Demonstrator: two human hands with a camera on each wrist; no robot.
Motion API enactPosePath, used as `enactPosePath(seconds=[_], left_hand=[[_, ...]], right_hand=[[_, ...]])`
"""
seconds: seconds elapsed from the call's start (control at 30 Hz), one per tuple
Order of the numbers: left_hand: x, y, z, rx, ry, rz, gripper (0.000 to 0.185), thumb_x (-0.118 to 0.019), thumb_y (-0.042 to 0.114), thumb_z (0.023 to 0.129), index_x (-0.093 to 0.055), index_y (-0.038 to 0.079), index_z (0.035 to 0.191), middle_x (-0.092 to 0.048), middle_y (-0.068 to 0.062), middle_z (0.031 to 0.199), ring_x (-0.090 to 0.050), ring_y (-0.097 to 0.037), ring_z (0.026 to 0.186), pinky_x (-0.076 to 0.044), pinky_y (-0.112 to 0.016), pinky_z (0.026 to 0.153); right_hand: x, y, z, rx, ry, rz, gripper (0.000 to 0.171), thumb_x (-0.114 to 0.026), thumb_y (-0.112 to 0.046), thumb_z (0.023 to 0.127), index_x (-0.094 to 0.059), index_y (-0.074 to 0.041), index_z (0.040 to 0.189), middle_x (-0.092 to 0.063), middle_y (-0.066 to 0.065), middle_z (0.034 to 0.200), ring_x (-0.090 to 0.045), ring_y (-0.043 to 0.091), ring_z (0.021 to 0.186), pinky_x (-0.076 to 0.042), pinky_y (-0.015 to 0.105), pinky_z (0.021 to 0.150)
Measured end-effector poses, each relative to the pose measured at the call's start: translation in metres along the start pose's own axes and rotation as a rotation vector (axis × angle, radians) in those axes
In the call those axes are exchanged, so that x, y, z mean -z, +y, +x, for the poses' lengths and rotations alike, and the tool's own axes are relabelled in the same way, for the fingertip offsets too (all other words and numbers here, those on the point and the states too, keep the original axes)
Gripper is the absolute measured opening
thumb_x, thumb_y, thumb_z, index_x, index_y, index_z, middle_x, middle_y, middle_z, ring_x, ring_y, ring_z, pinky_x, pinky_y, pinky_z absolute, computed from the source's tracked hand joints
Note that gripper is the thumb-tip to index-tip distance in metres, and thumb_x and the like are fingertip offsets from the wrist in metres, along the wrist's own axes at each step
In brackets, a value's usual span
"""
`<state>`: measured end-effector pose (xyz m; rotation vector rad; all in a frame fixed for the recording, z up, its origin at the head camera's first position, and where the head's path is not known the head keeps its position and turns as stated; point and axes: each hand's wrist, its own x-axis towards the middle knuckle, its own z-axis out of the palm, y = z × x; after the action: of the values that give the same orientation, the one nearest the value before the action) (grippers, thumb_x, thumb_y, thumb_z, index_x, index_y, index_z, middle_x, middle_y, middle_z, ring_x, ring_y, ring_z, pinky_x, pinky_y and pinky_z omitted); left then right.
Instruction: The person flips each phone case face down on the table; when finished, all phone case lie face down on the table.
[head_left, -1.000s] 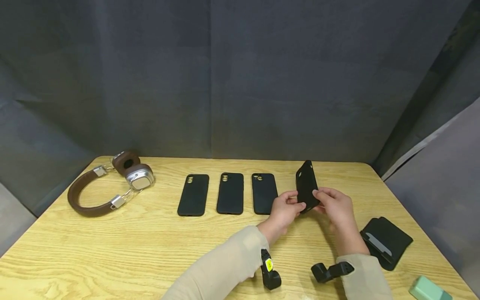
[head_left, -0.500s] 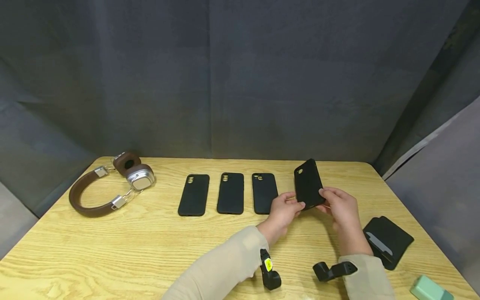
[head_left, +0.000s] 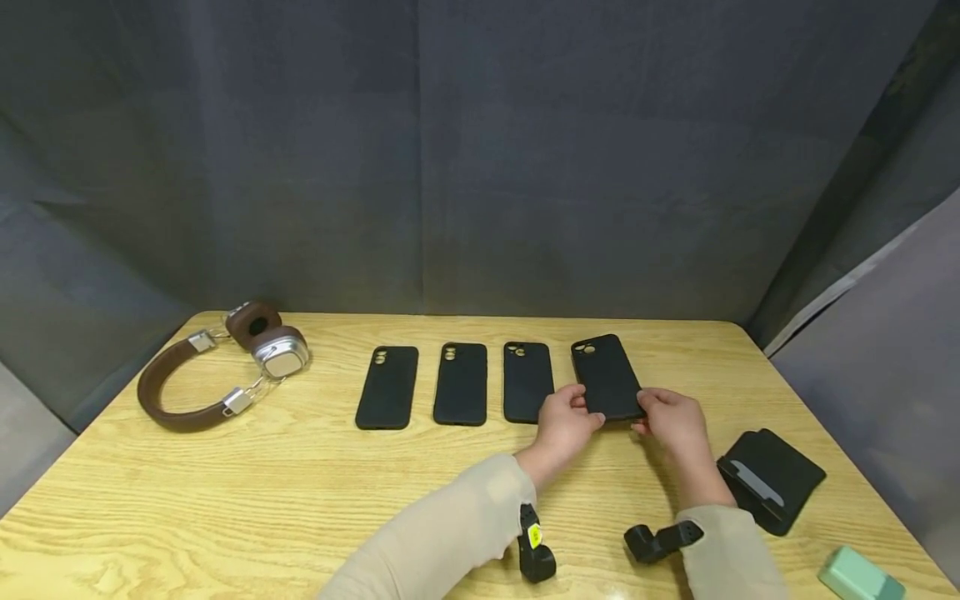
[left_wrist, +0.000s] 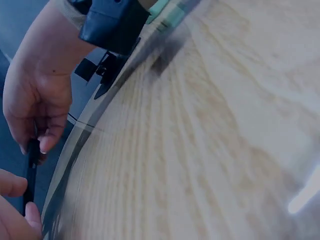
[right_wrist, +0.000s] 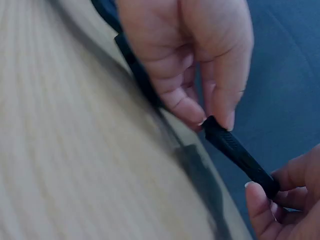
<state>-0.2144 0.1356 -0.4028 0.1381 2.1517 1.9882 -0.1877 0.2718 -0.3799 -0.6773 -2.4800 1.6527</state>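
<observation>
Three black phone cases (head_left: 386, 387), (head_left: 460, 383), (head_left: 528, 382) lie side by side on the wooden table (head_left: 225, 500). Both hands hold a fourth black phone case (head_left: 606, 377) low over the table, just right of the row, back face up and camera cutout at the far end. My left hand (head_left: 581, 410) pinches its near left corner. At the near right corner my right hand (head_left: 647, 410) pinches it. In the right wrist view the case's thin edge (right_wrist: 235, 150) runs between my right hand's fingertips (right_wrist: 220, 117) and my left hand's fingers (right_wrist: 280, 200).
Brown and silver headphones (head_left: 225, 362) lie at the table's far left. A black pouch (head_left: 771, 479) sits to the right of my right hand, and a mint green box (head_left: 855, 577) is at the near right corner. Dark cloth hangs behind the table.
The held case has come down from a steep, on-edge tilt to nearly flat and moved slightly left, closer to the third case. Both hands dropped with it.
</observation>
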Motion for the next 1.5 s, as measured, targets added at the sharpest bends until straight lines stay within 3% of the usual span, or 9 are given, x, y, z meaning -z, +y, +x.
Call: enactPosePath(seconds=[0.27, 0.43, 0.57, 0.77, 1.07, 1.5], left_hand=[[0.000, 0.005, -0.001, -0.067, -0.032, 0.318, 0.046, -0.068, 0.003, 0.081, -0.055, -0.002, 0.125, -0.061, -0.010, 0.104, -0.061, -0.019, 0.095, -0.051, -0.027, 0.079], [-0.001, 0.007, 0.002, -0.116, -0.069, 0.594, 0.041, -0.066, 0.008, 0.084, -0.057, 0.000, 0.123, -0.062, -0.012, 0.117, -0.057, -0.022, 0.110, -0.049, -0.029, 0.087], [-0.003, 0.008, 0.005, -0.141, -0.087, 0.683, 0.040, -0.064, 0.008, 0.085, -0.057, 0.000, 0.123, -0.060, -0.012, 0.121, -0.054, -0.023, 0.115, -0.048, -0.029, 0.090], [-0.004, 0.005, 0.006, -0.151, -0.062, 0.668, 0.039, -0.063, 0.006, 0.084, -0.057, -0.001, 0.122, -0.059, -0.015, 0.119, -0.053, -0.025, 0.115, -0.048, -0.031, 0.091], [-0.007, -0.002, 0.003, -0.105, -0.018, 0.520, 0.041, -0.061, 0.003, 0.086, -0.054, -0.001, 0.126, -0.055, -0.017, 0.119, -0.049, -0.030, 0.118, -0.047, -0.033, 0.091], [-0.015, -0.013, -0.001, -0.177, 0.086, 0.323, 0.037, -0.060, -0.004, 0.084, -0.055, -0.006, 0.120, -0.058, -0.013, 0.100, -0.058, -0.023, 0.091, -0.051, -0.027, 0.075]], right_hand=[[-0.005, 0.013, 0.005, -0.069, 0.016, -0.004, 0.042, -0.037, -0.013, 0.099, -0.041, 0.012, 0.132, -0.042, 0.029, 0.124, -0.047, 0.008, 0.054, -0.047, 0.019, 0.049], [-0.008, 0.020, 0.010, -0.071, 0.027, -0.029, 0.040, -0.038, -0.011, 0.098, -0.044, 0.014, 0.129, -0.044, 0.030, 0.122, -0.047, 0.007, 0.051, -0.045, 0.018, 0.047], [-0.010, 0.023, 0.013, -0.068, 0.042, -0.029, 0.040, -0.039, -0.010, 0.098, -0.044, 0.013, 0.129, -0.043, 0.031, 0.126, -0.048, 0.006, 0.054, -0.046, 0.016, 0.048], [-0.011, 0.025, 0.013, -0.036, 0.060, -0.034, 0.038, -0.044, -0.007, 0.095, -0.046, 0.013, 0.127, -0.045, 0.035, 0.125, -0.052, 0.003, 0.053, -0.046, 0.014, 0.047], [-0.014, 0.023, 0.011, -0.029, 0.066, -0.070, 0.039, -0.047, -0.006, 0.095, -0.045, 0.011, 0.130, -0.047, 0.032, 0.125, -0.055, 0.005, 0.062, -0.044, 0.011, 0.047], [-0.015, 0.023, 0.009, -0.023, 0.067, -0.068, 0.042, -0.048, -0.009, 0.094, -0.043, 0.011, 0.131, -0.047, 0.032, 0.121, -0.056, 0.002, 0.061, -0.043, 0.009, 0.048]])
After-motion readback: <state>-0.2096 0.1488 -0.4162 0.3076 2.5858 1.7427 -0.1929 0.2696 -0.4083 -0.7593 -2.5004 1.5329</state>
